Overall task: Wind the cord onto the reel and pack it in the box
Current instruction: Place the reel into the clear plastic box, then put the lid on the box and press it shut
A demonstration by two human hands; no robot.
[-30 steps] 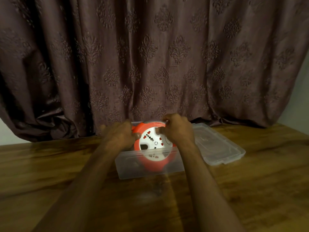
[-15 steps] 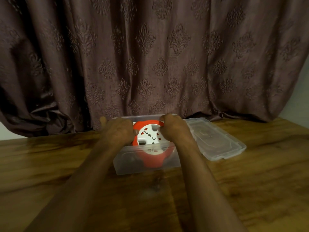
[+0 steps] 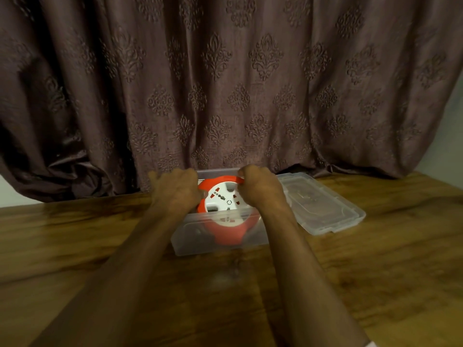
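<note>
Right hand [image 3: 260, 189] up top, fingers curled over the orange rim of the cord reel [image 3: 225, 209], pinching that upper edge. Left hand [image 3: 175, 190] on the opposite flank, palm against the reel's side, thumb stretched out toward the curtain; its fingers are hidden behind the reel, so whether they wrap it I cannot tell. Between the two hands the reel stands on edge, white socket face turned toward the camera, its lower half already sunk inside the clear plastic box [image 3: 255, 236] and showing orange through the near wall. The top half pokes above the box rim. No loose cord shows, so the winding looks done.

Here is what the coming move seems to turn on: the reel's flat face is nearly upright, the box is shallow, so it likely has to tip back and lie flat before anything closes. The right hand holds the high edge and is best placed to lower it.

Just right of the box lies the clear lid [image 3: 325, 209], flat on the wooden table [image 3: 375, 271], nearer the right hand. A patterned curtain [image 3: 225, 83] hangs behind.
</note>
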